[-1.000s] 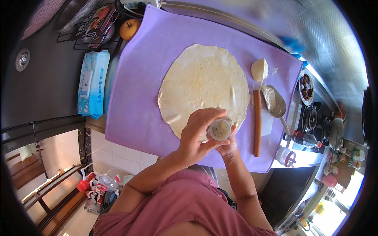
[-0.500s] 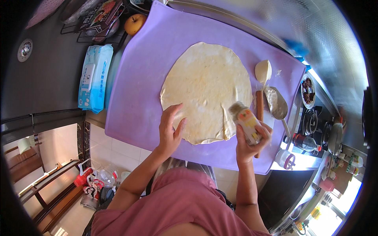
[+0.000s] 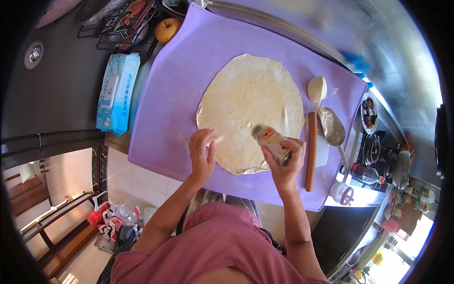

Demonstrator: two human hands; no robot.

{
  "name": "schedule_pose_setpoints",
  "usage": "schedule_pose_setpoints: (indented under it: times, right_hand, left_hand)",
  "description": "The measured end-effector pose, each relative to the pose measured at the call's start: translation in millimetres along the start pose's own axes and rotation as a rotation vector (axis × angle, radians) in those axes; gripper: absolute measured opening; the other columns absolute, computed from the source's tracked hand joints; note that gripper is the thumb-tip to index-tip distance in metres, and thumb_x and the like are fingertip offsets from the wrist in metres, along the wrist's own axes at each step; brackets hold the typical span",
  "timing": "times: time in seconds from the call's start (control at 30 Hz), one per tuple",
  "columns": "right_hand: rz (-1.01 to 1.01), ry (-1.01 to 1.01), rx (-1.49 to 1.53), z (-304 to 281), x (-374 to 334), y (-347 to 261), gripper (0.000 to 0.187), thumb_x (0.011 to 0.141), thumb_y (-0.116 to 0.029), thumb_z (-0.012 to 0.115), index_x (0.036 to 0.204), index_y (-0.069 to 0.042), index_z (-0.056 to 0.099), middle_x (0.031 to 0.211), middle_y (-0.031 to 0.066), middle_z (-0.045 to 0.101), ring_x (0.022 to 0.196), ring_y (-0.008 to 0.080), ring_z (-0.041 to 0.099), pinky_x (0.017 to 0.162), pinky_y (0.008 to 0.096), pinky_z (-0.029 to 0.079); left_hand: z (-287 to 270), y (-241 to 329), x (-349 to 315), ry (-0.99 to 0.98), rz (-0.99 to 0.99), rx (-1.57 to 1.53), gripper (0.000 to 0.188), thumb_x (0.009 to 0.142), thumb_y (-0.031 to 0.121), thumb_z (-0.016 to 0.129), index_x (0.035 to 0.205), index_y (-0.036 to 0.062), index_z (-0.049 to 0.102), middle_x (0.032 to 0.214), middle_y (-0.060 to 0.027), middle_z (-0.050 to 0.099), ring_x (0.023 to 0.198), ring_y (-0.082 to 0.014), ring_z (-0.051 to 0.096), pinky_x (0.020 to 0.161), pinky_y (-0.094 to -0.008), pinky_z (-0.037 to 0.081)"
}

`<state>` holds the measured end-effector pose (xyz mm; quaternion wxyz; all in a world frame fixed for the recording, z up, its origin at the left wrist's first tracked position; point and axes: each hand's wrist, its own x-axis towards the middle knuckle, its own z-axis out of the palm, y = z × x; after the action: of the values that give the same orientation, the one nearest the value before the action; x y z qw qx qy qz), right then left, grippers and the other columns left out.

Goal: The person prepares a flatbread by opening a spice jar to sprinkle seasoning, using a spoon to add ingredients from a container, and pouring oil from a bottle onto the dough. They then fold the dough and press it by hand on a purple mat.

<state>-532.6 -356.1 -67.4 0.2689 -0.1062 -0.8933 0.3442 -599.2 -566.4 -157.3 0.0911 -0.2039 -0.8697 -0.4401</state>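
A large round sheet of rolled-out dough (image 3: 250, 104) lies on a purple mat (image 3: 165, 99). My right hand (image 3: 287, 165) grips a small seasoning jar (image 3: 273, 143) with a printed label. The jar is tilted over the lower right part of the dough, its mouth toward the upper left. Beside the dough's lower left edge is my left hand (image 3: 202, 154), thumb and fingers apart. A pale blur shows by its fingertips, and I cannot make out what it is. Right of the jar lies a wooden rolling pin (image 3: 311, 151).
A metal scoop (image 3: 332, 127) and a pale cut piece (image 3: 317, 89) lie at the mat's right. Beyond stand a plate of dark food (image 3: 369, 113) and a bottle (image 3: 368, 173). On the left are a wipes pack (image 3: 118, 93), a yellow fruit (image 3: 167, 30) and a wire rack (image 3: 125, 40).
My right hand has moved the jar left, farther over the dough, and the jar leans more to the left. The left hand has shifted slightly. A fold at the dough's lower right now looks flatter.
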Motion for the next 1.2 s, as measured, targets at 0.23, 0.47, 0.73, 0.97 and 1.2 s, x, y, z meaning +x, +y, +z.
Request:
schedule_pose_setpoints:
  times: [0.23,0.47,0.73,0.97,1.2]
  right_hand:
    - [-0.080,-0.095,0.009,8.9,-16.3,-11.5,0.058,0.062,-0.014,0.091,0.105,-0.008,0.051,0.097,0.0140,0.057,0.088,0.0297,0.058,0.071,0.0374,0.049]
    - [-0.060,-0.112,0.110,11.1,-42.0,-16.8,0.058,0.064,-0.016,0.090,0.105,-0.008,0.051,0.100,0.0150,0.057,0.088,0.0312,0.059,0.069,0.0386,0.051]
    - [0.010,0.075,0.119,-10.1,-68.7,2.7,0.058,0.063,-0.014,0.090,0.105,-0.009,0.051,0.102,0.0163,0.057,0.089,0.0322,0.058,0.072,0.0396,0.049]
    - [0.132,0.108,-0.093,-32.3,-50.7,19.6,0.047,0.067,-0.008,0.086,0.099,-0.006,0.051,0.096,0.0146,0.053,0.087,0.0329,0.054,0.075,0.0402,0.046]
    - [0.197,0.248,-0.006,-19.1,-6.6,47.0,0.045,0.071,-0.008,0.084,0.102,-0.003,0.052,0.096,0.0133,0.053,0.090,0.0301,0.055,0.080,0.0385,0.046]
  left_hand:
    - [1.9,-10.1,-6.7,-0.003,0.015,0.070,0.027,0.093,0.004,0.053,0.120,0.0004,0.056,0.122,-0.0161,0.056,0.116,-0.0341,0.051,0.100,-0.0438,0.039]
    - [4.9,-16.6,-12.4,-0.015,-0.019,0.059,0.027,0.093,0.002,0.051,0.120,0.0008,0.056,0.122,-0.0166,0.055,0.116,-0.0340,0.051,0.101,-0.0442,0.038]
    - [6.3,-11.0,-11.4,-0.038,0.015,0.088,0.030,0.090,0.003,0.054,0.120,0.0064,0.057,0.124,-0.0147,0.053,0.119,-0.0347,0.048,0.101,-0.0461,0.036]
    - [12.6,3.8,-19.8,-0.106,0.097,0.131,0.031,0.086,0.004,0.057,0.117,0.0094,0.061,0.126,-0.0120,0.053,0.120,-0.0323,0.047,0.103,-0.0469,0.031]
    - [18.3,6.2,-13.8,-0.134,0.134,0.131,0.028,0.089,0.008,0.056,0.117,0.0083,0.061,0.126,-0.0119,0.053,0.121,-0.0319,0.047,0.106,-0.0480,0.027]
